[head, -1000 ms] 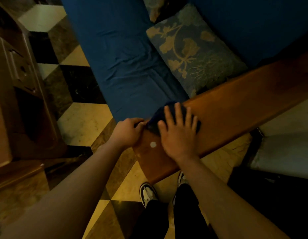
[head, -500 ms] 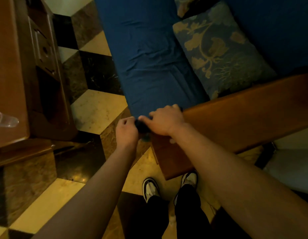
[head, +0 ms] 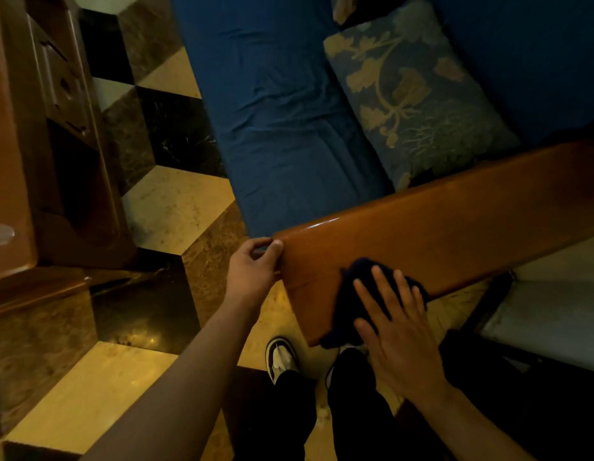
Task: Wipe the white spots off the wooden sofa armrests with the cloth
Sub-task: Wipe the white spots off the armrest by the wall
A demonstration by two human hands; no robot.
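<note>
The wooden sofa armrest [head: 438, 227] runs from the centre up to the right, glossy and brown. No white spot shows on its bare wood. A dark navy cloth [head: 347, 294] lies on its near front corner and hangs a little over the edge. My right hand [head: 398, 331] lies flat on the cloth with fingers spread and straight, pressing it onto the wood. My left hand [head: 254, 271] is at the armrest's front end, fingers loosely curled and holding nothing, thumb tip touching the corner.
A blue sofa seat [head: 282, 111] and a floral cushion [head: 415, 101] lie beyond the armrest. A wooden cabinet [head: 66, 144] stands at left on the checkered marble floor [head: 176, 201]. My shoes [head: 282, 359] are below the armrest. A pale object [head: 548, 314] sits at right.
My right hand went from gripping the bunched cloth at the armrest's front end to pressing it flat on the near corner. My left hand let go of the cloth.
</note>
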